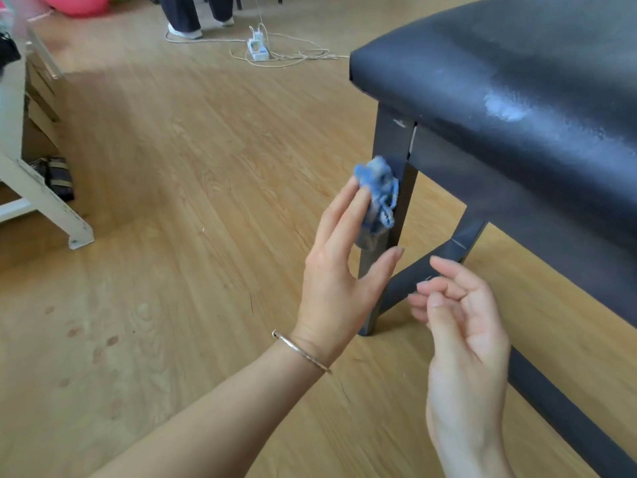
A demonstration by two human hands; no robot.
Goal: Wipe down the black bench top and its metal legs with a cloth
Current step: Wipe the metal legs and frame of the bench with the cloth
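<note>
The black padded bench top (517,63) fills the upper right and has a pale smear near its front edge. Its dark metal corner leg (391,143) stands on the wooden floor. A crumpled blue cloth (377,188) lies against the outer face of that leg. My left hand (337,277) presses the cloth there with straight fingers, thumb stretched toward the leg. My right hand (462,332) hovers lower right with loosely curled fingers and holds nothing, close to the slanted crossbar (424,267).
A low side rail (558,401) of the bench runs along the floor at the right. A white power strip (258,50) with tangled cords lies behind. A person's legs (186,15) stand at the top. A white frame (44,201) and dark sandals (57,177) are at the left.
</note>
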